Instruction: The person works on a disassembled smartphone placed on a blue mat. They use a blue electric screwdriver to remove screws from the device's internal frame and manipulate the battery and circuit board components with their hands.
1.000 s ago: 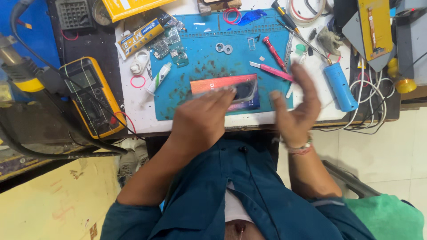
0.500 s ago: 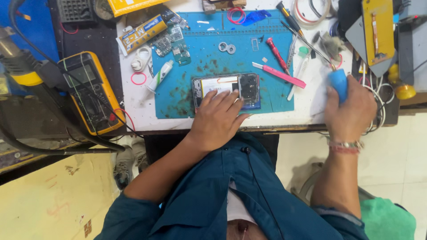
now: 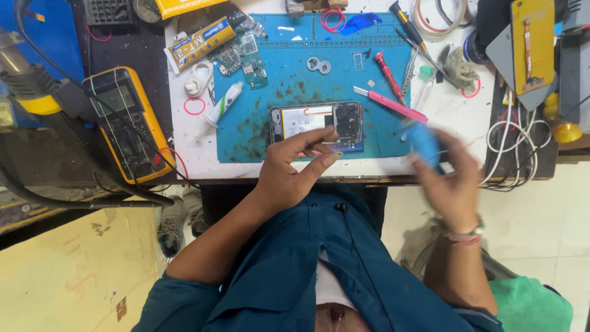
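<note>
Multimeter (image 3: 126, 123), yellow, lay far left beside the blue work mat (image 3: 295, 80). On the mat sat an opened smartphone (image 3: 316, 126), its near edge pinned under the left hand's (image 3: 292, 169) spread fingertips. Rightward, the blurred right hand (image 3: 452, 181) gripped a blue cylindrical bottle (image 3: 424, 144) above the table edge.

White workbench (image 3: 190, 154) above pale tiled floor (image 3: 541, 221).

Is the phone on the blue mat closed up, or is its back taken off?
Its back is off. The phone lies flat with battery and circuit board showing, under the left hand.
</note>
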